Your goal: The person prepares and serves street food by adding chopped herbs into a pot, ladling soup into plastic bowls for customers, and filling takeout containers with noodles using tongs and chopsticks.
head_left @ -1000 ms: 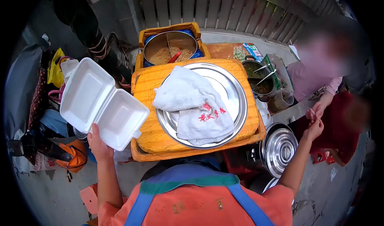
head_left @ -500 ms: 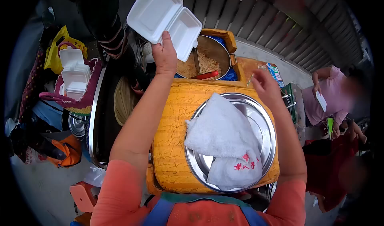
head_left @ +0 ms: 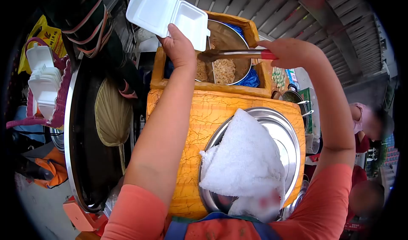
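My left hand (head_left: 179,46) holds up an open white foam takeout box (head_left: 190,23), thumb on its near edge. My right hand (head_left: 293,53) is closed on the red grip of metal tongs (head_left: 242,54). Their dark tips reach left to just beneath the box. Below the tongs is a round metal pot (head_left: 246,72), split by a divider, with pale noodle-like strands (head_left: 224,71) on both sides. Nearer to me, a white towel (head_left: 242,159) lies over a round steel lid or tray (head_left: 291,150) on the yellow-wrapped box (head_left: 178,155).
At left, a woven basket (head_left: 63,95) carries stacked foam boxes (head_left: 44,82). A dark round pan (head_left: 85,155) with a palm-leaf fan (head_left: 112,112) stands beside my left arm. Small pots (head_left: 295,97) sit at right. People (head_left: 359,116) are beyond my right arm.
My right hand has taken hold of the red-handled tongs, which lay in the pot, and raised them level above it. The foam box has shifted slightly left in view.
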A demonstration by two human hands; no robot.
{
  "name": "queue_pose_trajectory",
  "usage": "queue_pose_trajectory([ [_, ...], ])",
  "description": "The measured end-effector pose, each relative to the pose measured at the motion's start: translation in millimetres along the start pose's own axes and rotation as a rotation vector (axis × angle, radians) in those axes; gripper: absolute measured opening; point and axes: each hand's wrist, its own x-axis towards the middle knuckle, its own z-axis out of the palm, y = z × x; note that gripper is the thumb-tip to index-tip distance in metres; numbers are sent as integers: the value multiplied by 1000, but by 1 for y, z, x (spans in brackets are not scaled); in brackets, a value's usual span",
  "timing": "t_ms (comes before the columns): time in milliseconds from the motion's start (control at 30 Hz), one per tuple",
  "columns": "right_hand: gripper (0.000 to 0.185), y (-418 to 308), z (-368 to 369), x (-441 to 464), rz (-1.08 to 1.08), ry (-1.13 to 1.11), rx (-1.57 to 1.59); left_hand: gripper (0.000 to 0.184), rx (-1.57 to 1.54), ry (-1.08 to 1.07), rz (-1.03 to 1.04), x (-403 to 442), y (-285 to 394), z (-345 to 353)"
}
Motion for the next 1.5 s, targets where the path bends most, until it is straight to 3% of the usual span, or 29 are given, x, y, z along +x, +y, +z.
queue_pose_trajectory([
  [33,52,18,2,-15,59,110,-6,41,-31,12,-4,0,1,0],
  [133,59,26,2,-23,123,121,-131,42,-16,18,29,3,2,-5],
  [200,58,-6,18,11,-27,91,-326,43,22,-2,65,2,4,-4],
  [267,59,-19,32,33,-113,171,-330,43,-12,52,58,5,3,-7],
  [367,52,-67,70,105,-79,204,-493,44,-163,9,-3,10,4,-10],
  [467,47,-75,67,147,-18,168,-327,44,-72,6,-9,12,7,-12],
  [533,34,-72,63,154,-6,109,-234,44,-32,14,-1,17,0,-16],
  [667,25,-98,61,199,148,-78,-397,43,-14,19,-48,9,12,-12],
  [733,27,-93,59,197,-28,214,-251,43,11,8,-11,13,10,-13],
  [833,32,-73,65,187,-106,247,-222,42,17,-14,-22,12,9,-13],
  [900,50,-49,72,166,-128,328,-161,42,-2,-25,-35,11,12,-11],
  [1033,60,-22,71,138,-148,296,-179,42,-71,-47,-76,16,8,-11],
  [1400,70,29,66,99,140,192,-61,46,77,-18,-84,15,0,-13],
  [1500,71,41,30,72,188,291,-122,44,120,-6,-23,19,0,-17],
])
